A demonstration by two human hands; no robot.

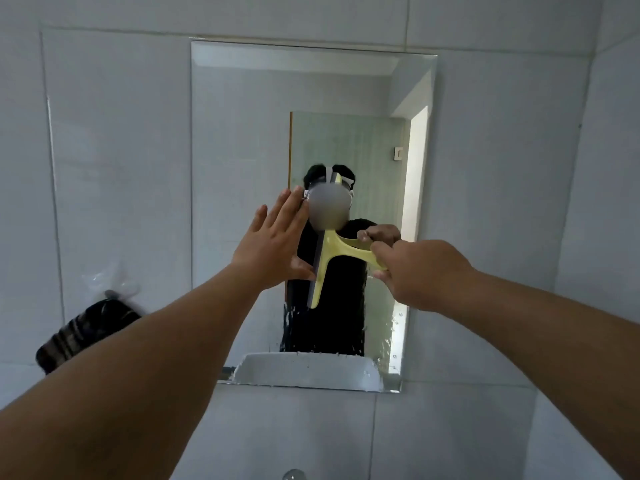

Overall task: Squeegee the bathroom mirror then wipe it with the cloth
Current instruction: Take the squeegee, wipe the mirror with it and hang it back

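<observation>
At the mirror's centre, the right hand [414, 268] has its fingers curled tight around the handle of the yellow squeegee [334, 258], whose blade stands upright against the glass. The left hand [277, 240], at nine o'clock of the blade, is flat with fingers straight and close together, thumb near the blade edge. Droplets cling to the bathroom mirror [242, 133] toward six o'clock, so squeegeeing seems in hand. Next calls for steady sideways pressure. A dark striped cloth [86, 332] hangs at eight o'clock, untouched.
</observation>
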